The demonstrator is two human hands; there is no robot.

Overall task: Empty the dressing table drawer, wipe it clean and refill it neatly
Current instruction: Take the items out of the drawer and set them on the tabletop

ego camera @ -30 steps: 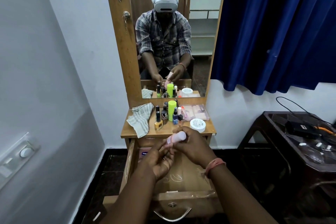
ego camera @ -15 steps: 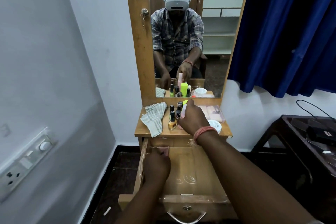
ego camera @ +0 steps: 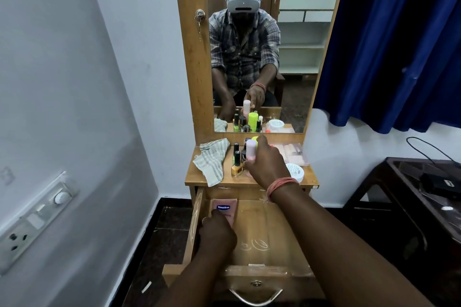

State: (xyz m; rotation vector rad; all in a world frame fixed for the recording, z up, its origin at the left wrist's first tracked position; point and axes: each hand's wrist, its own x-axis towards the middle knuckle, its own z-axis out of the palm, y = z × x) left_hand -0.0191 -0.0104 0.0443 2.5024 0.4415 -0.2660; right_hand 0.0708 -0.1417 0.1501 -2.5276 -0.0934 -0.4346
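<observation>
Holding a pale pink bottle upright in my right hand, fingers wrapped round its side, base down among the cluster of small bottles on the dressing table top. Orange thread band on that wrist. Just left of the pink bottle: a yellow nail polish bottle with black cap, more dark-capped bottles behind it, a neon green bottle peeking out above my knuckles. Striped cloth lies crumpled on the left part of the top, one end hanging over the front edge. White round jar sits right of my wrist; a clear pouch of pink items lies behind it against the mirror base. Drawer pulled well out below the top, metal handle at its front. My left hand is down in the drawer's back left corner, fingers curled onto the near end of a pink Vaseline tube lying flat there; whether it is gripped or only touched, cannot tell for certain, though the fingers curl over it. Rest of the drawer floor shows bare wood with pale scribbles. Mirror reflects a person in a checked shirt with a headset. Blue curtain to the right, dark side table with cables beneath it, switch panel on the left wall.
</observation>
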